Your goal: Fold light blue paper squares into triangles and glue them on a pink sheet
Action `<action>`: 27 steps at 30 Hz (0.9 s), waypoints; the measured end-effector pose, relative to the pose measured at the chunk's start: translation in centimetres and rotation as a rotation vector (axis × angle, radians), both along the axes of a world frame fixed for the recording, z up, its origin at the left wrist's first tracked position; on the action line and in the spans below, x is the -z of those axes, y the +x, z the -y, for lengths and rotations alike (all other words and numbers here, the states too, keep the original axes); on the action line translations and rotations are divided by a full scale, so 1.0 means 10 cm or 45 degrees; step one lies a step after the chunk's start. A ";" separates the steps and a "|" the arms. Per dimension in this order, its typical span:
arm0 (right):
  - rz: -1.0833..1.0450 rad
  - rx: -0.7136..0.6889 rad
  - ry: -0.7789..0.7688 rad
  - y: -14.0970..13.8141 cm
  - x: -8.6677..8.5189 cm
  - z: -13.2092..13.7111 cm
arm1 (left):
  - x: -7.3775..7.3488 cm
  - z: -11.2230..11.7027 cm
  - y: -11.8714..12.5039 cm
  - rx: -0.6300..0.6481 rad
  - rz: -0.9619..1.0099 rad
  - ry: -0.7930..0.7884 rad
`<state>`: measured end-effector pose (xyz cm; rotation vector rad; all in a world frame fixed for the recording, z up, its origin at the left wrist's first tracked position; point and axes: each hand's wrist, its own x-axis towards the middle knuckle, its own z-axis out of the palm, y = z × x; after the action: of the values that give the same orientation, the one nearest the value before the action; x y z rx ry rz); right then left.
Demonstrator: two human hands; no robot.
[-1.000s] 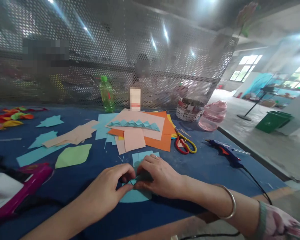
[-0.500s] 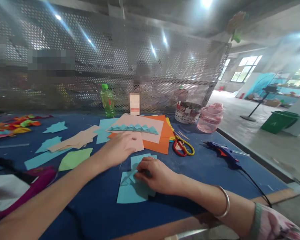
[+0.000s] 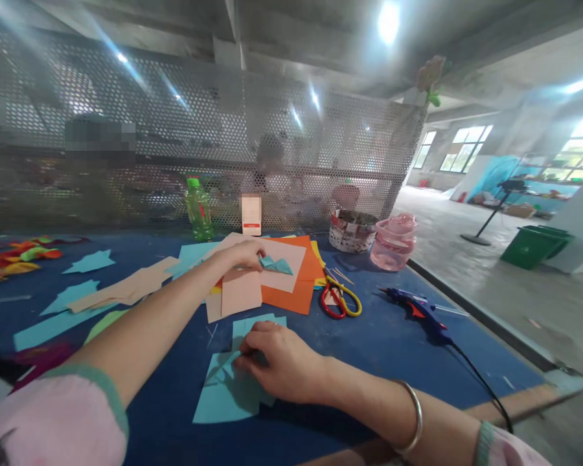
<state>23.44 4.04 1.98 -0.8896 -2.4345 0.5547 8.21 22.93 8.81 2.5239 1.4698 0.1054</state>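
Note:
My left hand (image 3: 238, 254) reaches forward across the blue table (image 3: 383, 336) and lies on the teal folded zigzag strip (image 3: 276, 264), which rests on a pink sheet (image 3: 291, 254) over orange paper (image 3: 298, 294). Its fingers look curled on the strip's left part. My right hand (image 3: 276, 359) presses down with curled fingers on a teal paper piece (image 3: 223, 395) with a folded pleat near the table's front. A bangle sits on my right wrist.
Red and yellow scissors (image 3: 337, 299) and a blue glue gun (image 3: 415, 309) with its cord lie to the right. A green bottle (image 3: 197, 210), a woven basket (image 3: 352, 230) and a pink jar (image 3: 393, 241) stand before the perforated metal screen. Paper cut-outs litter the left side.
My left hand left the teal piece near me and stretched forward onto the zigzag strip. My right hand stayed on the near teal paper. The view tilted up.

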 end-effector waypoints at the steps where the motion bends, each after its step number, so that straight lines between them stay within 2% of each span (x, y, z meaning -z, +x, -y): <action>1: -0.001 -0.004 0.002 0.00 0.00 0.00 | -0.01 0.01 -0.02 -0.003 -0.038 -0.009; 6: 0.004 -0.003 -0.001 0.01 -0.03 0.01 | -0.16 0.18 -0.10 -0.032 -0.205 0.041; 10: -0.008 -0.008 -0.016 0.00 -0.05 0.03 | -0.33 0.48 -0.18 -0.099 -0.248 0.175; 13: -0.009 -0.006 -0.031 -0.01 -0.08 0.06 | -0.37 0.73 -0.26 -0.124 -0.260 0.228; 19: 0.079 -0.032 -0.050 0.01 -0.13 0.12 | -0.21 1.15 -0.50 -0.158 -0.301 0.228; 24: 0.166 0.005 -0.081 0.02 -0.18 0.10 | -0.09 1.35 -0.66 -0.201 -0.275 0.289; 27: 0.191 0.219 -0.102 0.05 -0.25 0.05 | -0.04 1.40 -0.69 -0.205 -0.224 0.318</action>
<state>23.94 3.58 4.48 -1.2003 -2.4502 0.5427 1.29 8.91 9.22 2.6612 1.8323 0.1006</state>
